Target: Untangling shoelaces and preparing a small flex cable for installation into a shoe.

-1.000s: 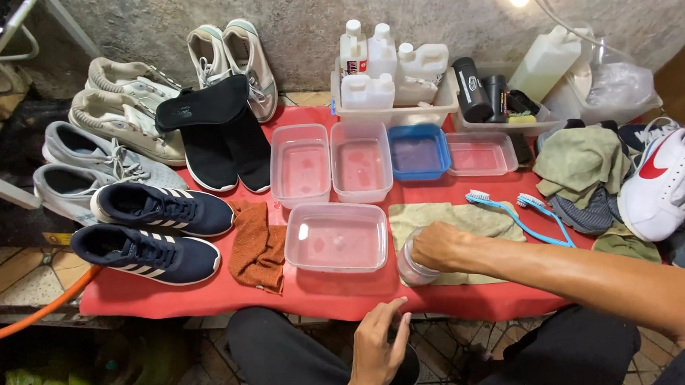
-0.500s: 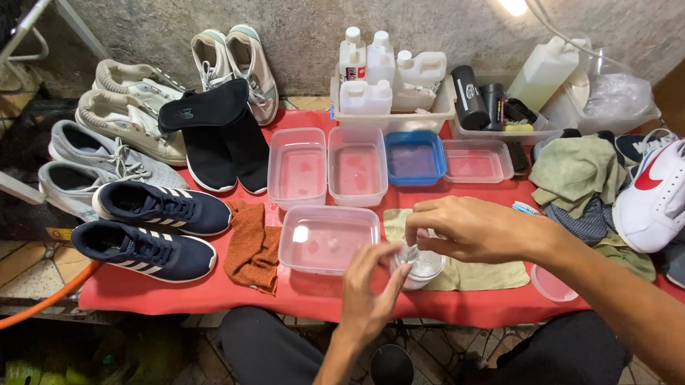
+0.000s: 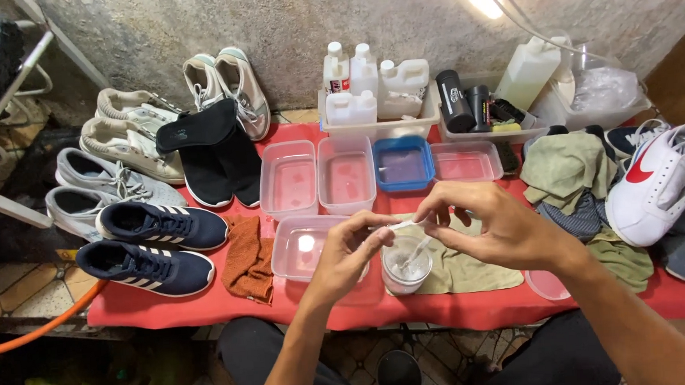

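the fingertips [image 3: 379, 231] of the left hand [image 3: 348, 251] and those of the right hand [image 3: 491, 225] were pinched together on the two ends of a small pale strip [image 3: 403, 224], perhaps a sachet or a scrap of paper, too small to tell which; its long axis ran level, left to right, between the hands; both hands held it alike, neither the nearer, the left thumb and forefinger closed on its left end, the right ones on its right end, the other right fingers curled loose above; the strip hung straight over a small clear cup [image 3: 407, 265], apart from it, not touching the rim; the cup stood upright on a green cloth [image 3: 471, 268], just beside a clear tub [image 3: 308, 247] at its left, and held something whitish, with what looked like a thin stick or brush handle leaning in it; so the cup lay directly beneath the fingers, nearer the person than the strip; further out, a brown rag [image 3: 246, 258] lay left of the tub, then dark blue sneakers [image 3: 154, 245]; beyond, a row of pink-tinted trays [image 3: 320, 178] and a blue tray [image 3: 402, 164] sat on the red table [image 3: 207, 301]; white bottles [image 3: 368, 86] stood by the wall; a white shoe [image 3: 658, 180] lay at the far right
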